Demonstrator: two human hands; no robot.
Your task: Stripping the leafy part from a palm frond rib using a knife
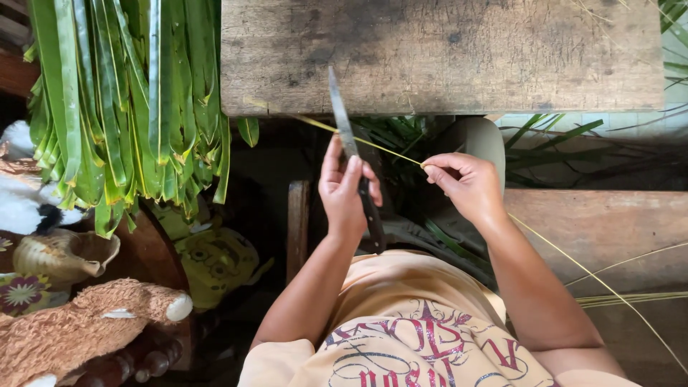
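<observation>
My left hand (345, 192) grips a long knife (342, 118), its dark blade pointing up over the edge of a worn wooden plank (444, 54). A thin yellow-green leaf midrib (373, 142) runs across under the blade from the plank's lower edge. My right hand (466, 185) pinches that midrib between thumb and fingers just right of the knife. The rest of the midrib trails down to the right past my forearm.
A thick bundle of long green leaf strips (129, 100) hangs at the upper left. Stuffed toys (79, 326) and a woven shell-shaped item (64, 254) lie at the lower left. A second wooden board (609, 222) sits on the right with loose midribs (631, 297).
</observation>
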